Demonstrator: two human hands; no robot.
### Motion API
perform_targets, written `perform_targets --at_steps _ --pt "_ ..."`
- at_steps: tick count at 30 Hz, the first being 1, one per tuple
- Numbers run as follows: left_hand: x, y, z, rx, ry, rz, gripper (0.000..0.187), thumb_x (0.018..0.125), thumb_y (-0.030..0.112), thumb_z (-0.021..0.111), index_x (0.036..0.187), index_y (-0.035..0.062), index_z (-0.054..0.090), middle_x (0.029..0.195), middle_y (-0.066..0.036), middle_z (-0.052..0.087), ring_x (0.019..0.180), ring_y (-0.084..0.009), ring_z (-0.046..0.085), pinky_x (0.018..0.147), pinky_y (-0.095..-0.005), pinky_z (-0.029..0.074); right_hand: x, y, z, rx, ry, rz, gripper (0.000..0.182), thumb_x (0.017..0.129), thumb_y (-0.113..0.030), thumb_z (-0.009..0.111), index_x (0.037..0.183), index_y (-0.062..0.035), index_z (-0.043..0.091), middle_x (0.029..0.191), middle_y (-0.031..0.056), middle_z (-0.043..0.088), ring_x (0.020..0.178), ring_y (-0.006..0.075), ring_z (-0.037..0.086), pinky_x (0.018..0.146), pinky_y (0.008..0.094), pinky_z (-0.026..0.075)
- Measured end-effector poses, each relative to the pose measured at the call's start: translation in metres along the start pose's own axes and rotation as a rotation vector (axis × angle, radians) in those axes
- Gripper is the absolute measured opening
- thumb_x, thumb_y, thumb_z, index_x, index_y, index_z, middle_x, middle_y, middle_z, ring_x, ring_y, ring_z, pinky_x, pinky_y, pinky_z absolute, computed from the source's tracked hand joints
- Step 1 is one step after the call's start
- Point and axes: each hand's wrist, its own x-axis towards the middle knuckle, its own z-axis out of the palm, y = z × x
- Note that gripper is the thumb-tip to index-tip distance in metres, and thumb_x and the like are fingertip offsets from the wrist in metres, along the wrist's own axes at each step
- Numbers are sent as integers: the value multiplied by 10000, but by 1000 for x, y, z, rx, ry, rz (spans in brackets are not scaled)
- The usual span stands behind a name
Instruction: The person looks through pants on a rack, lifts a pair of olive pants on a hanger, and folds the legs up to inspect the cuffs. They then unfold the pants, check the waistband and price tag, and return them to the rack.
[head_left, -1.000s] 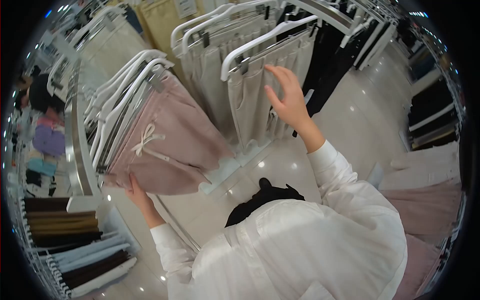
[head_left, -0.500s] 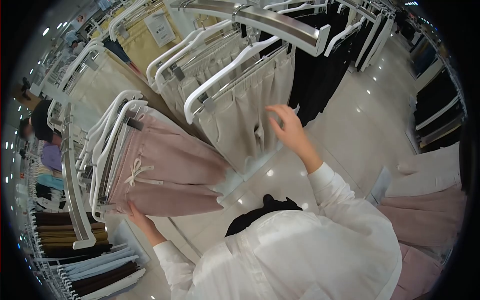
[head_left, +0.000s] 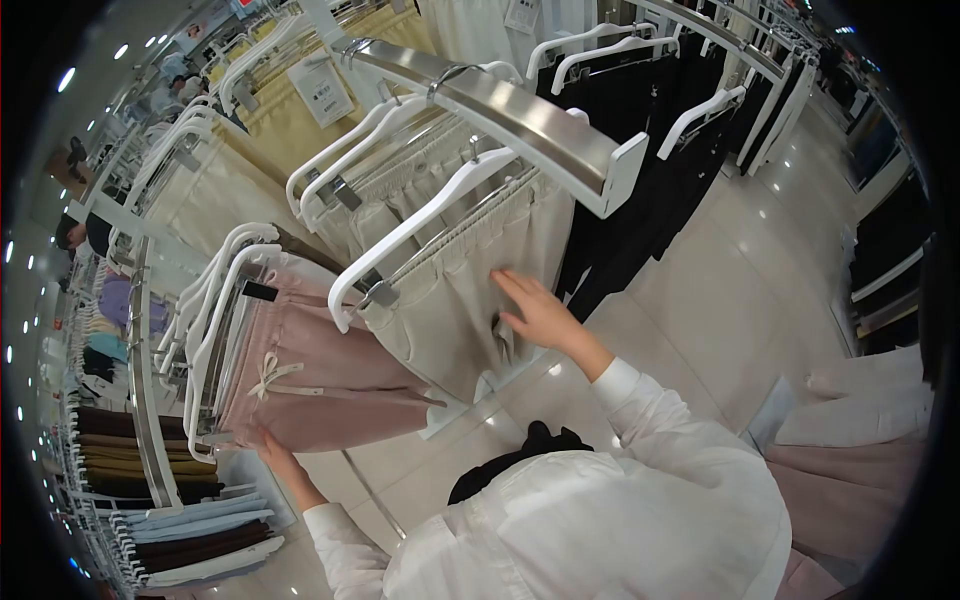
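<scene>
My left hand [head_left: 283, 466] is at the near side edge of a pair of pink drawstring trousers [head_left: 335, 350], close to the waistband, pinching the fabric; some of its fingers are hidden. The trousers hang by clips from a white hanger [head_left: 212, 340], a pale bow tied at their waist. Over the front of the beige trousers [head_left: 455, 300], my right hand [head_left: 540, 312] lies with fingers stretched out, fingertips against the cloth. Those beige trousers hang from another white hanger [head_left: 425, 220] at the end of a metal rail [head_left: 520, 105].
Black trousers [head_left: 630, 160] hang behind the beige ones. Yellow trousers [head_left: 285, 120] with a paper tag [head_left: 322, 92] are farther back. A second rail [head_left: 148, 400] curves down at left. Folded-over trousers [head_left: 205, 520] hang low left, and pink garments [head_left: 850, 490] hang at right. Tiled floor [head_left: 720, 290] runs between.
My right hand has moved left and down onto the front of the beige trousers, whose hanger now sits farther left and lower in view. The left hand stays at the pink trousers.
</scene>
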Motion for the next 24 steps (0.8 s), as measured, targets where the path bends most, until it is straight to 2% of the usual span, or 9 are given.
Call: perform_targets --at_steps 4,9,11,12,14,16,18,22,24 --pt "-26 36 2 -18 -71 114 503 880 329 534 1115 -116 520 1049 -163 588 923 -194 540 817 -293 417 10 0 7 59 -22 -41 639 770 -125 590 1332 -40 300 1302 191 381 1153 361 402 976 374 333" --pt "-32 38 3 90 68 225 521 876 362 532 1035 -133 554 936 -174 615 824 -189 552 739 -309 439 21 -1 19 190 72 -50 645 764 -171 610 1316 -32 306 1245 205 439 1097 364 457 937 375 371" --pt "-17 29 -5 190 10 83 513 887 360 506 1097 -107 533 1043 -183 584 924 -229 542 814 -310 410 29 -8 19 344 159 208 523 771 -204 610 1217 -14 414 1070 195 557 937 341 558 811 378 446" --pt "-13 26 -6 292 -40 -63 512 898 358 479 1158 -81 511 1150 -191 553 1024 -270 532 889 -312 381 33 -10 15 341 161 210 523 771 -204 610 1217 -14 414 1070 195 557 937 341 558 811 378 446" --pt "-29 44 3 294 -15 -65 520 903 359 466 1184 -77 486 1178 -209 527 1061 -280 511 909 -310 365 46 -11 7 164 202 292 311 779 -232 598 992 -15 536 850 147 616 760 312 600 665 396 467" --pt "-38 51 8 295 11 -71 529 908 360 454 1210 -74 460 1207 -226 501 1098 -290 489 928 -309 350 52 -10 8 146 227 235 248 781 -232 588 901 -18 547 788 148 607 723 321 593 635 407 457" --pt "-38 47 16 207 45 246 507 916 293 439 1269 -66 382 1272 -229 439 1165 -300 437 972 -332 320 56 -9 13 121 256 180 212 784 -231 578 809 -21 558 726 148 599 687 331 586 604 418 447" --pt "-52 63 33 0 -19 163 524 919 208 414 1339 -54 240 1361 -229 316 1245 -309 339 1021 -356 267 57 -4 18 93 285 135 160 785 -181 542 753 -25 551 727 170 592 680 363 568 594 440 444" --pt "-47 39 36 -70 34 437 596 911 246 473 1351 -59 209 1372 -215 300 1199 -288 390 997 -343 307 55 -4 21 82 274 118 139 787 -162 524 756 -29 552 735 173 596 677 364 570 594 445 449"
